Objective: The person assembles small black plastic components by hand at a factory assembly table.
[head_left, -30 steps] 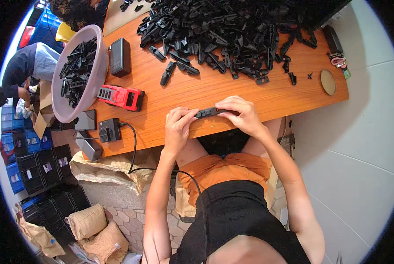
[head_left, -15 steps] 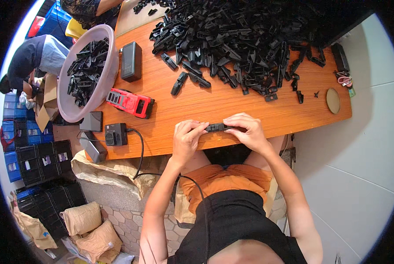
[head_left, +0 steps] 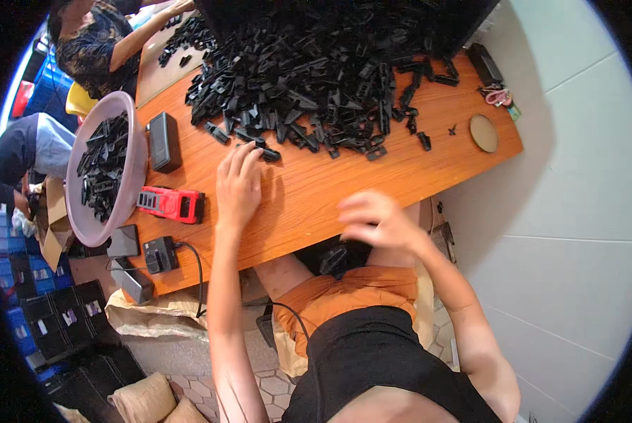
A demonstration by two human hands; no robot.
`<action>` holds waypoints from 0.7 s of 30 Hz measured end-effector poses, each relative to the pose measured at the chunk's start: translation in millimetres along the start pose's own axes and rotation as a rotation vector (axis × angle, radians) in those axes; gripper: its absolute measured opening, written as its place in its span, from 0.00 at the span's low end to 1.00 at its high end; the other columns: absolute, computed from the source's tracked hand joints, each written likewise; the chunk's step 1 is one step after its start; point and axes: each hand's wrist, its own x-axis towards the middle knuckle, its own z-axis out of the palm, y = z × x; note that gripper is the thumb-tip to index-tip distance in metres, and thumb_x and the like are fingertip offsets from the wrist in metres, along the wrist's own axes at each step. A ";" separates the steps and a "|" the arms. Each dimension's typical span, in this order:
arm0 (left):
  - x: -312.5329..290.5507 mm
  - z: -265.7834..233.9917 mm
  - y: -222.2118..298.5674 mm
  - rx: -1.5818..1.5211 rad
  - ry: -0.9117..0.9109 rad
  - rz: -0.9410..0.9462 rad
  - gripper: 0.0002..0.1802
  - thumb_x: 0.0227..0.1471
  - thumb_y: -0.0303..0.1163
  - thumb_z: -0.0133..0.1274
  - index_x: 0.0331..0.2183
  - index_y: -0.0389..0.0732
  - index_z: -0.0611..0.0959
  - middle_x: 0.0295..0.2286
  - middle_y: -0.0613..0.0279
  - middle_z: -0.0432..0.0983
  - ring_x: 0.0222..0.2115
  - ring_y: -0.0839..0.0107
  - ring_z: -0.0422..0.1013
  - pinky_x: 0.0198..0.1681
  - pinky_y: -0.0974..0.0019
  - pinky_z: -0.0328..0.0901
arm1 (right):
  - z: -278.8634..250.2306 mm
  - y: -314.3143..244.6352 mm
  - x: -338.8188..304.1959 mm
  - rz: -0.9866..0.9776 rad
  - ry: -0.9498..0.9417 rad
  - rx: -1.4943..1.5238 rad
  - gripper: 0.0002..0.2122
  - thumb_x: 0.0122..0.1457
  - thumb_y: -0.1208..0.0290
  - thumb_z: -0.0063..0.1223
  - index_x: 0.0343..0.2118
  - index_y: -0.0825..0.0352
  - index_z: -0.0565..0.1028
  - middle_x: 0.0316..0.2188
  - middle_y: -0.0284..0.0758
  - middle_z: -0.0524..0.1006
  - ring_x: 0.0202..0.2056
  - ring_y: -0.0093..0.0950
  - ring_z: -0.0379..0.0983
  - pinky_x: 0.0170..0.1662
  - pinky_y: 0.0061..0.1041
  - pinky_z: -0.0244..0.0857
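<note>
My left hand (head_left: pixel 238 185) reaches over the table with fingers stretched out, its fingertips at a small black plastic part (head_left: pixel 269 154) at the near edge of the pile. Whether the fingertips touch that part, I cannot tell. My right hand (head_left: pixel 374 220) hovers near the table's front edge, slightly blurred, with fingers apart and nothing in them. Below it, past the edge and between my legs, is another black plastic part (head_left: pixel 335 260). A large heap of such black parts (head_left: pixel 295 84) covers the far side of the table.
At the left stand a pale tub (head_left: pixel 139 151) of black parts, a black box-shaped device (head_left: pixel 163 143), a red toy truck (head_left: pixel 171 204) and a cabled black device (head_left: pixel 160 254). A round lid (head_left: pixel 484 134) lies right. A person's arm (head_left: pixel 143 39) reaches in at far left.
Both hands held a black part together; now they are apart. My left hand has moved forward to the pile, and a black part is below my right hand. The view has shifted.
</note>
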 end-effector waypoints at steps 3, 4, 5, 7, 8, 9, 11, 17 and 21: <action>10.5 13.9 -23.4 -0.053 -0.066 0.067 0.18 0.42 0.31 0.61 0.39 0.45 0.78 0.38 0.63 0.72 0.44 0.59 0.67 0.48 0.59 0.62 | -48.0 32.9 -0.9 0.378 0.586 -0.325 0.10 0.49 0.69 0.63 0.30 0.67 0.75 0.36 0.37 0.71 0.39 0.35 0.70 0.43 0.33 0.66; 16.2 16.6 -25.3 -0.063 -0.072 0.070 0.18 0.42 0.31 0.61 0.39 0.45 0.78 0.38 0.63 0.72 0.44 0.59 0.67 0.48 0.59 0.62 | -64.1 53.0 -7.6 0.402 0.651 -0.543 0.13 0.49 0.68 0.64 0.35 0.67 0.74 0.38 0.39 0.69 0.38 0.35 0.70 0.43 0.32 0.66; 19.9 19.1 -27.5 -0.043 -0.079 0.104 0.17 0.42 0.32 0.61 0.38 0.45 0.78 0.37 0.63 0.72 0.42 0.60 0.67 0.47 0.60 0.62 | -74.3 75.1 -15.5 0.430 0.664 -0.573 0.17 0.48 0.67 0.65 0.40 0.67 0.74 0.40 0.40 0.68 0.38 0.36 0.70 0.43 0.31 0.66; 27.9 22.1 -25.4 -0.042 -0.133 0.150 0.14 0.43 0.31 0.60 0.36 0.43 0.79 0.35 0.61 0.72 0.39 0.59 0.68 0.43 0.59 0.63 | -88.8 94.7 -15.2 0.540 0.627 -0.469 0.17 0.47 0.66 0.66 0.40 0.65 0.77 0.40 0.42 0.70 0.37 0.38 0.71 0.42 0.33 0.67; 34.1 24.8 -22.1 -0.029 -0.144 0.176 0.14 0.44 0.30 0.60 0.36 0.43 0.79 0.35 0.60 0.72 0.38 0.59 0.68 0.42 0.59 0.63 | -93.0 104.3 -15.3 0.334 0.671 -0.592 0.13 0.48 0.68 0.64 0.36 0.66 0.79 0.39 0.41 0.72 0.37 0.39 0.73 0.42 0.33 0.67; 38.8 24.2 -23.0 -0.045 -0.131 0.195 0.14 0.44 0.30 0.59 0.37 0.42 0.79 0.35 0.59 0.73 0.38 0.57 0.69 0.42 0.58 0.63 | -95.6 112.1 -15.7 0.321 0.664 -0.585 0.09 0.50 0.71 0.61 0.34 0.67 0.79 0.38 0.41 0.74 0.39 0.41 0.73 0.43 0.33 0.67; 30.4 16.8 -26.3 -0.082 -0.146 0.167 0.14 0.45 0.29 0.59 0.38 0.41 0.79 0.35 0.57 0.73 0.37 0.55 0.70 0.41 0.58 0.64 | -84.0 94.6 -1.0 0.300 0.570 -0.506 0.08 0.50 0.73 0.59 0.34 0.67 0.79 0.38 0.42 0.75 0.39 0.41 0.74 0.43 0.33 0.67; -10.3 10.9 2.6 -0.117 -0.094 0.133 0.15 0.41 0.25 0.62 0.36 0.39 0.81 0.32 0.56 0.75 0.34 0.58 0.72 0.37 0.61 0.68 | -30.9 60.3 -2.8 0.202 0.678 -0.248 0.09 0.54 0.78 0.58 0.38 0.69 0.76 0.37 0.36 0.75 0.33 0.25 0.74 0.32 0.21 0.69; -39.1 7.6 34.1 -0.277 -0.064 0.110 0.15 0.39 0.24 0.62 0.35 0.39 0.82 0.36 0.58 0.77 0.36 0.60 0.73 0.40 0.61 0.68 | -15.1 25.7 -3.4 0.298 0.625 0.033 0.09 0.53 0.79 0.58 0.38 0.69 0.77 0.38 0.36 0.75 0.33 0.24 0.74 0.34 0.22 0.69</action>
